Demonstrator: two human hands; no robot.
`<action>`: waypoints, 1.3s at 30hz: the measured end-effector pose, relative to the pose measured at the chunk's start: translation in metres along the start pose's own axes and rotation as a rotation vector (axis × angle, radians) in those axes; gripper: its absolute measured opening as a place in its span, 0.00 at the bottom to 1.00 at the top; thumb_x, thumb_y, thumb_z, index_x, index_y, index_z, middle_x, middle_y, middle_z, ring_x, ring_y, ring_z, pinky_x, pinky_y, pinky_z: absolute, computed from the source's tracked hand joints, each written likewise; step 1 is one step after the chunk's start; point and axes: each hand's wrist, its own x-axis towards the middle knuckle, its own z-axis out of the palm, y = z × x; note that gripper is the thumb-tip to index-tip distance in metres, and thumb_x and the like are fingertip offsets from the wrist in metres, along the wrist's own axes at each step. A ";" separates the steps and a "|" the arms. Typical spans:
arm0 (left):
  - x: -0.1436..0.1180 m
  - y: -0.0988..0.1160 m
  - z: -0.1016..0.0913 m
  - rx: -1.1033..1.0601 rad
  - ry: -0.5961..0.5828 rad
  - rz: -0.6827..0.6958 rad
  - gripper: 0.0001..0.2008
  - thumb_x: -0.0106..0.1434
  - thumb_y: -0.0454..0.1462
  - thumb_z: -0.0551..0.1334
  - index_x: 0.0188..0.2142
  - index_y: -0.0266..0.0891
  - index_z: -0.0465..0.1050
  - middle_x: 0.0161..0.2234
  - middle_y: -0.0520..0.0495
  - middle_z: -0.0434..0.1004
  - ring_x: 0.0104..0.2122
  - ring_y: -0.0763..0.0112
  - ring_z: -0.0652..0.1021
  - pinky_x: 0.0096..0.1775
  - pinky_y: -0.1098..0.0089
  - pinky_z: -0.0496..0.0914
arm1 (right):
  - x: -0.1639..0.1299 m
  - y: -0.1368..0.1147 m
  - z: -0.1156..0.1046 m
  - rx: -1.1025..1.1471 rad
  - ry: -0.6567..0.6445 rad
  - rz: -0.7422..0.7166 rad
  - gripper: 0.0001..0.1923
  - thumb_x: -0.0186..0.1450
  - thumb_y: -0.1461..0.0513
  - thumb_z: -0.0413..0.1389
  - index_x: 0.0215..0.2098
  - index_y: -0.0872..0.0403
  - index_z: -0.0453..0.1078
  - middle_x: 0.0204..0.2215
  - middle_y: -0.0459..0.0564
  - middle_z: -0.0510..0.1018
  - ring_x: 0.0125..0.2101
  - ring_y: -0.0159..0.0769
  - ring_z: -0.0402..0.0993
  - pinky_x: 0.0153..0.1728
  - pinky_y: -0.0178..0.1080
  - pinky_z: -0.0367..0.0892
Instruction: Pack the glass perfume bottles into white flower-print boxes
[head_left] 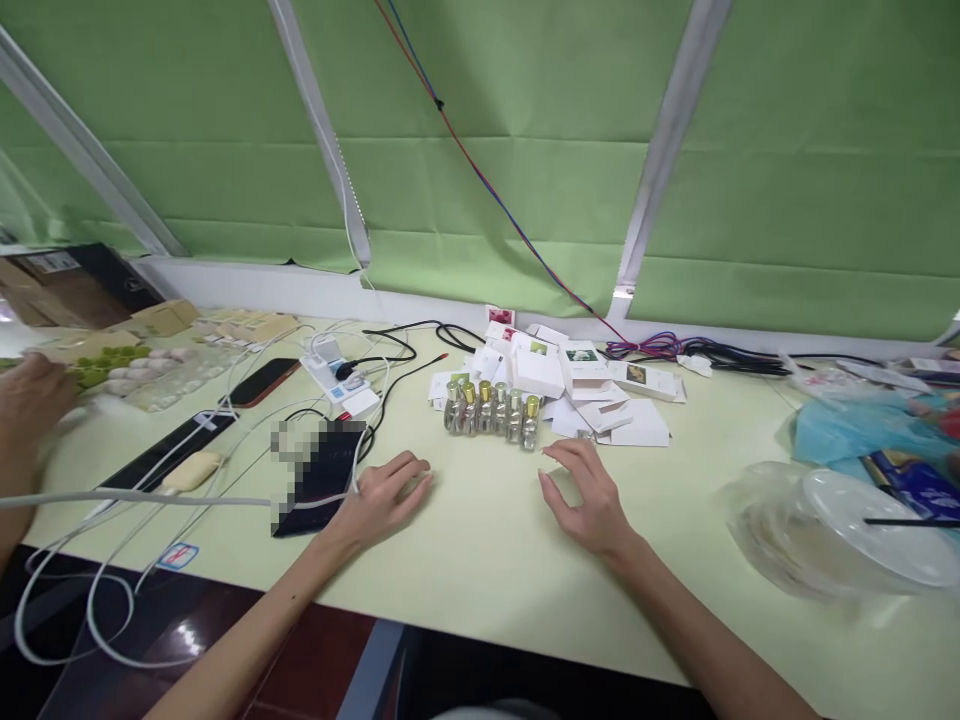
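My left hand point(390, 492) rests on the pale yellow table point(480, 560), just right of a dark, partly pixelated flat device point(334, 475). Nothing is in it, and its thumb and fingers are apart. Across from it, my right hand point(589, 495) is curved, thumb apart from the fingers and the space between them empty. Its fingertips lie close to the right end of a row of small glass bottles point(491, 410) with gold and greenish caps. The bottles stand upright side by side, touching neither hand. Behind them is a loose pile of small white cartons point(536, 370), some printed with pictures.
White cables point(135, 495) loop across the left side, near a power strip point(330, 370) and a phone point(264, 382). Another person's hand point(34, 395) is at far left beside green and pale pieces point(142, 370). A bagged white-lidded container point(862, 520) stands at right.
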 end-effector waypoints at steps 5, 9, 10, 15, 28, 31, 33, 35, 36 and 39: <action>-0.004 0.025 -0.013 0.072 -0.110 -0.043 0.11 0.72 0.39 0.54 0.42 0.40 0.74 0.37 0.46 0.78 0.27 0.73 0.77 0.28 0.72 0.66 | -0.007 -0.003 0.004 0.040 -0.059 0.004 0.20 0.66 0.71 0.57 0.55 0.53 0.66 0.43 0.57 0.74 0.44 0.43 0.73 0.43 0.46 0.73; -0.015 0.025 -0.046 0.123 -0.235 -0.307 0.14 0.70 0.43 0.53 0.43 0.40 0.74 0.41 0.44 0.78 0.27 0.70 0.77 0.32 0.69 0.70 | -0.009 -0.006 0.006 0.070 -0.095 0.017 0.19 0.67 0.71 0.56 0.55 0.53 0.66 0.43 0.56 0.74 0.44 0.41 0.73 0.43 0.44 0.73; -0.018 0.021 -0.055 0.146 -0.270 -0.376 0.14 0.69 0.43 0.53 0.43 0.40 0.74 0.42 0.44 0.79 0.27 0.69 0.77 0.32 0.68 0.70 | -0.010 -0.006 0.006 0.074 -0.102 0.020 0.19 0.67 0.71 0.56 0.55 0.53 0.67 0.43 0.56 0.74 0.44 0.41 0.73 0.43 0.44 0.73; -0.034 0.000 -0.078 0.249 -0.489 -0.558 0.16 0.63 0.42 0.54 0.46 0.43 0.74 0.48 0.44 0.78 0.40 0.57 0.81 0.37 0.64 0.71 | -0.011 -0.008 0.006 0.086 -0.141 0.043 0.17 0.68 0.70 0.55 0.54 0.53 0.67 0.43 0.56 0.74 0.44 0.40 0.74 0.43 0.43 0.74; -0.020 0.028 -0.050 0.081 -0.543 -0.508 0.12 0.68 0.34 0.53 0.44 0.44 0.74 0.44 0.44 0.77 0.41 0.62 0.80 0.44 0.67 0.69 | -0.015 -0.009 0.008 0.085 -0.186 0.053 0.15 0.70 0.70 0.53 0.53 0.53 0.67 0.42 0.55 0.75 0.42 0.38 0.74 0.42 0.41 0.73; 0.006 0.055 -0.025 0.028 -0.549 -0.372 0.12 0.68 0.32 0.52 0.44 0.43 0.74 0.42 0.43 0.76 0.40 0.62 0.80 0.42 0.68 0.68 | -0.014 -0.012 0.009 0.082 -0.196 0.037 0.14 0.70 0.69 0.53 0.53 0.53 0.67 0.42 0.54 0.75 0.41 0.38 0.75 0.41 0.41 0.74; 0.029 0.067 -0.005 0.004 -0.525 -0.299 0.12 0.68 0.30 0.52 0.43 0.42 0.73 0.42 0.43 0.75 0.38 0.62 0.79 0.40 0.69 0.67 | -0.014 -0.013 0.008 0.080 -0.195 0.025 0.15 0.70 0.69 0.53 0.53 0.53 0.67 0.42 0.54 0.75 0.40 0.37 0.75 0.40 0.41 0.74; 0.052 0.073 0.013 -0.006 -0.495 -0.227 0.12 0.69 0.30 0.51 0.41 0.41 0.72 0.40 0.43 0.75 0.37 0.62 0.78 0.37 0.68 0.66 | -0.014 -0.012 0.006 0.071 -0.173 0.016 0.16 0.70 0.70 0.52 0.54 0.52 0.66 0.42 0.54 0.75 0.38 0.37 0.74 0.39 0.40 0.74; 0.062 0.075 0.022 -0.011 -0.481 -0.186 0.12 0.69 0.30 0.51 0.40 0.41 0.72 0.39 0.44 0.75 0.36 0.62 0.78 0.36 0.68 0.65 | -0.014 -0.012 0.005 0.062 -0.152 0.015 0.17 0.70 0.70 0.52 0.55 0.52 0.66 0.41 0.54 0.75 0.37 0.36 0.74 0.38 0.40 0.74; 0.089 0.083 0.045 -0.018 -0.477 -0.121 0.10 0.66 0.29 0.54 0.40 0.41 0.72 0.40 0.44 0.76 0.37 0.61 0.78 0.36 0.68 0.64 | -0.013 -0.007 0.001 0.034 -0.049 0.034 0.18 0.70 0.70 0.52 0.57 0.52 0.65 0.39 0.52 0.75 0.34 0.35 0.73 0.36 0.40 0.73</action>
